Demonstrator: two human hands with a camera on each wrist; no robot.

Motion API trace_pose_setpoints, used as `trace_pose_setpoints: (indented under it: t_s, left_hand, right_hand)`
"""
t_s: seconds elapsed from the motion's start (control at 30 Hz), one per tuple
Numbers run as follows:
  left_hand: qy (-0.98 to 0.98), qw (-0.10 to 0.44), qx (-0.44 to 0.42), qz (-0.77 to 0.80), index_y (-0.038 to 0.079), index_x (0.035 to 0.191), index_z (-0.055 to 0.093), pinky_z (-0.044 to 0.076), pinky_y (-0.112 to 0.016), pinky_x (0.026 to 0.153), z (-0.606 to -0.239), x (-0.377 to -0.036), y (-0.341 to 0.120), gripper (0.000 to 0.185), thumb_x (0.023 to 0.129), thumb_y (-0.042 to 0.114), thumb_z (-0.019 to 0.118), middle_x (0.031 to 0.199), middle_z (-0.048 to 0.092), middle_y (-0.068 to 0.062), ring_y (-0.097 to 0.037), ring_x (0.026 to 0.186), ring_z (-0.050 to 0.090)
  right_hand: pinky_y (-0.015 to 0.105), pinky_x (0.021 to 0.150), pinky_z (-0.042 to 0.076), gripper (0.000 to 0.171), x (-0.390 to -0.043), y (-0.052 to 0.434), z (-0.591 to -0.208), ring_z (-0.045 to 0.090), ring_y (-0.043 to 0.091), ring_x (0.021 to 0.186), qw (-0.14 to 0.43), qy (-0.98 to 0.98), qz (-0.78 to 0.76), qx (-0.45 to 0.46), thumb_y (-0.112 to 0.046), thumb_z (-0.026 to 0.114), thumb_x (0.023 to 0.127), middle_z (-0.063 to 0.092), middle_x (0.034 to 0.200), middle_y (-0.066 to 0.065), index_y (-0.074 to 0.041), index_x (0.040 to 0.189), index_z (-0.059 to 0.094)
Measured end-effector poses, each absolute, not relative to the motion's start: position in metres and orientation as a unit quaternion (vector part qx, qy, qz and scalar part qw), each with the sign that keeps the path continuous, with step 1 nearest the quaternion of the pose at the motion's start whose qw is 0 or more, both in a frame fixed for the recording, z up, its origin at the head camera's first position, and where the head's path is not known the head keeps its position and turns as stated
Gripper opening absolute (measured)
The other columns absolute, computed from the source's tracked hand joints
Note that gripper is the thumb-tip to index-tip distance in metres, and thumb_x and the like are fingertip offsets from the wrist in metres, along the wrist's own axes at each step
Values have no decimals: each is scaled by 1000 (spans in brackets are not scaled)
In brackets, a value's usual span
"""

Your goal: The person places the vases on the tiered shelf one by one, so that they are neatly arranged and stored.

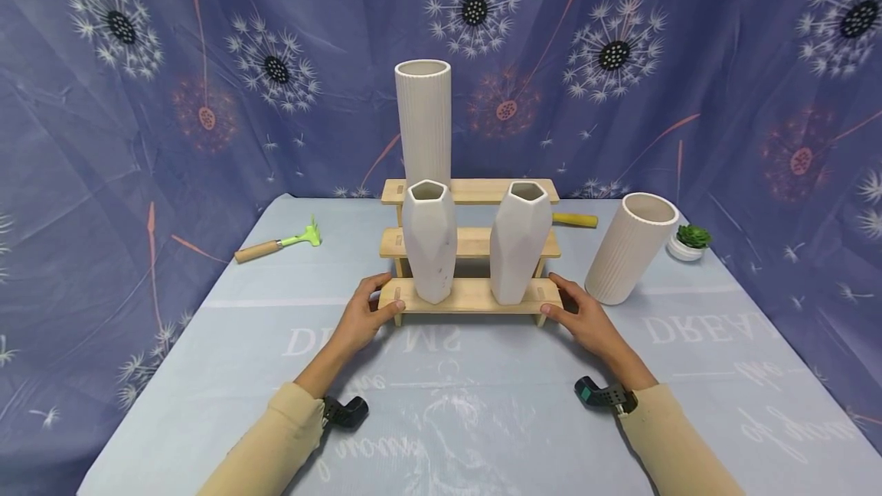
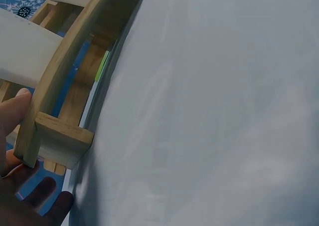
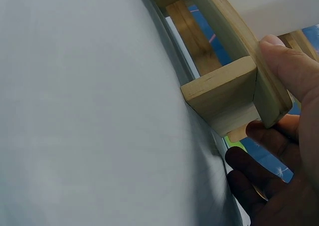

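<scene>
A three-step wooden stand [image 1: 475, 295] sits mid-table. Two white faceted vases [image 1: 429, 239] [image 1: 519, 239] stand on its bottom step, and a tall ribbed white vase [image 1: 423, 121] stands on the top step at the left. My left hand [image 1: 383, 297] grips the left end of the bottom step. My right hand [image 1: 560, 297] grips the right end. In the left wrist view, the thumb [image 2: 15, 109] lies on the step [image 2: 60, 86] with fingers [image 2: 47, 196] beneath. The right wrist view shows the thumb [image 3: 289, 66] on the step [image 3: 224, 99] and fingers [image 3: 259, 181] under it.
A shorter ribbed white vase [image 1: 628, 247] stands on the table [image 1: 441, 404] just right of the stand, with a small potted succulent [image 1: 691, 242] behind it. A green hand rake [image 1: 279, 242] lies at the far left. A yellow-handled tool [image 1: 575, 220] lies behind the stand.
</scene>
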State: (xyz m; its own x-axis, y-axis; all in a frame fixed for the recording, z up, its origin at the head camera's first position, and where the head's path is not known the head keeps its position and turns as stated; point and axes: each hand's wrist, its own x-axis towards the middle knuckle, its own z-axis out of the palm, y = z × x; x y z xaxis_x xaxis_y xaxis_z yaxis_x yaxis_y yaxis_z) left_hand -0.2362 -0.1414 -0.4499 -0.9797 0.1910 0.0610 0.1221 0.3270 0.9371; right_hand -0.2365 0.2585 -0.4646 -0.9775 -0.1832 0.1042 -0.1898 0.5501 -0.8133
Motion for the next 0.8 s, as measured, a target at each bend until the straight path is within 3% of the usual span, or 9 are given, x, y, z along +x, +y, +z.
trace_pose_setpoints:
  t_s: [0.23, 0.47, 0.8]
  left_hand:
    - [818, 52, 94, 565, 0, 146, 28, 49, -45, 95, -429, -225, -137, 66, 92, 18, 61, 144, 30, -20, -45, 127, 44]
    - [826, 26, 106, 553, 4, 145, 32, 48, -43, 96, -450, -236, -140, 66, 91, 24, 64, 142, 34, -16, -41, 125, 46]
    - [826, 25, 100, 554, 6, 144, 33, 45, -47, 99, -450, -235, -141, 66, 90, 25, 65, 144, 33, -14, -39, 128, 44]
  right_hand:
    - [49, 99, 42, 70, -231, 255, -454, 48, 36, 124, -5, -878, 466, 109, -31, 64, 90, 45, 139, 23, -6, 147, 31]
    - [50, 97, 44, 72, -233, 261, -461, 50, 38, 123, -8, -884, 457, 104, -38, 63, 90, 47, 138, 22, -10, 148, 31]
    - [53, 103, 37, 70, -223, 269, -452, 46, 39, 126, 26, -887, 448, 110, -37, 64, 89, 42, 144, 19, -3, 144, 35]
